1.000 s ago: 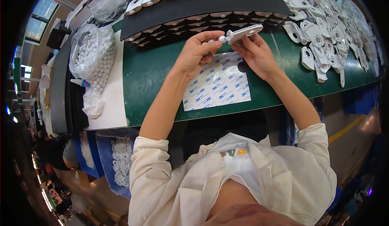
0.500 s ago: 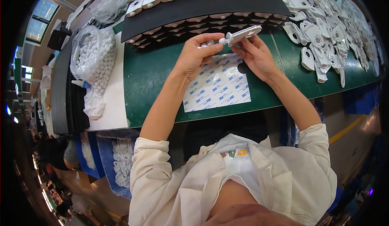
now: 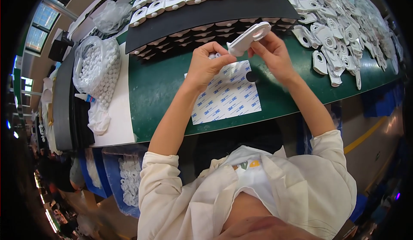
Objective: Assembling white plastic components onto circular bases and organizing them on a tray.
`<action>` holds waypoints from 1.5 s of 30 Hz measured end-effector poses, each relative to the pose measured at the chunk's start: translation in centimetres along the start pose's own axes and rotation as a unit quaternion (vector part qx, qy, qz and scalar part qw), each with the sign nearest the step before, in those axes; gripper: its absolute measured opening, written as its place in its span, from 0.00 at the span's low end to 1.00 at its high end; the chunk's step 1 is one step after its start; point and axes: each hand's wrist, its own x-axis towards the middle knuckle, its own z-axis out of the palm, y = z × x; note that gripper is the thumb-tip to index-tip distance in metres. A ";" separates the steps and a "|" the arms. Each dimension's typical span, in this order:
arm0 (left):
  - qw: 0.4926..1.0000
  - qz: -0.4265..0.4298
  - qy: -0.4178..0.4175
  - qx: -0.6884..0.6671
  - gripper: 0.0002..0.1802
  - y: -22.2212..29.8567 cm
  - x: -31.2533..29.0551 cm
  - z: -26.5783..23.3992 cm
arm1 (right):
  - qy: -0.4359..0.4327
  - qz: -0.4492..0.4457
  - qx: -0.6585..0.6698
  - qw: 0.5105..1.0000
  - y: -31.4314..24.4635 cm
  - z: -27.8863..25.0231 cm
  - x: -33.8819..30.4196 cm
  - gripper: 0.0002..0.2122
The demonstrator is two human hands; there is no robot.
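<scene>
My right hand [image 3: 275, 57] grips a white plastic part [image 3: 246, 39] by its ringed end, fingers closed around it. The part is flat and long, with a round hole near that end, and it tilts down toward my left hand [image 3: 204, 66]. Small white balls [image 3: 213, 56] show inside the curled fingers of my left hand. Thumb and forefinger of that hand are close to the part's lower end; whether they touch it I cannot tell. Below both hands lies a white sheet with blue print [image 3: 228, 99], a black round disc [image 3: 251, 76] at its upper right corner.
Stacked black boards [image 3: 172, 28] bearing rows of white parts stand at the back. A heap of loose white parts [image 3: 331, 38] covers the right side of the green table [image 3: 159, 89]. At left are a clear bag of white balls [image 3: 98, 68] and a small bottle [image 3: 85, 97]. Blue bins [image 3: 112, 182] stand below.
The white part has turned, so its hole faces me more. A ball earlier pinched at its end no longer shows between my left fingertips. The whole view has shifted slightly.
</scene>
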 end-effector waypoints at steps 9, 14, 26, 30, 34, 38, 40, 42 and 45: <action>0.939 -0.065 0.032 -0.336 0.11 -0.9 0.9 -2.8 | 0.228 -0.088 -0.345 0.906 -8.0 -6.9 9.7 0.17; 0.917 -0.099 0.053 -0.382 0.13 -0.6 1.2 -2.2 | 0.223 -0.055 -0.514 0.827 -3.1 -21.1 15.1 0.14; 0.919 -0.091 0.045 -0.382 0.17 -1.2 1.4 -2.5 | 0.156 0.064 -0.521 0.837 -2.5 -19.7 16.6 0.17; 0.921 -0.086 0.044 -0.378 0.16 -1.4 1.3 -2.7 | 0.129 -0.100 -0.636 0.754 -3.0 -15.8 15.5 0.19; 0.918 -0.086 0.040 -0.384 0.16 -1.3 1.3 -2.7 | 0.007 -0.190 -0.676 0.712 -2.2 -13.1 14.6 0.17; 0.918 -0.088 0.039 -0.385 0.14 -1.3 1.4 -2.5 | 0.007 -0.182 -0.712 0.679 -1.5 -12.7 14.7 0.16; 0.917 -0.090 0.042 -0.387 0.14 -1.3 1.3 -2.5 | 0.008 -0.176 -0.719 0.672 -1.4 -12.3 14.7 0.16; 0.924 -0.085 0.047 -0.369 0.13 -1.2 1.3 -2.5 | 0.009 -0.169 -0.727 0.665 -1.8 -12.0 14.7 0.16; 0.929 -0.082 0.055 -0.356 0.12 -1.1 1.4 -2.5 | 0.041 -0.211 -0.672 0.708 -2.9 -13.1 14.6 0.17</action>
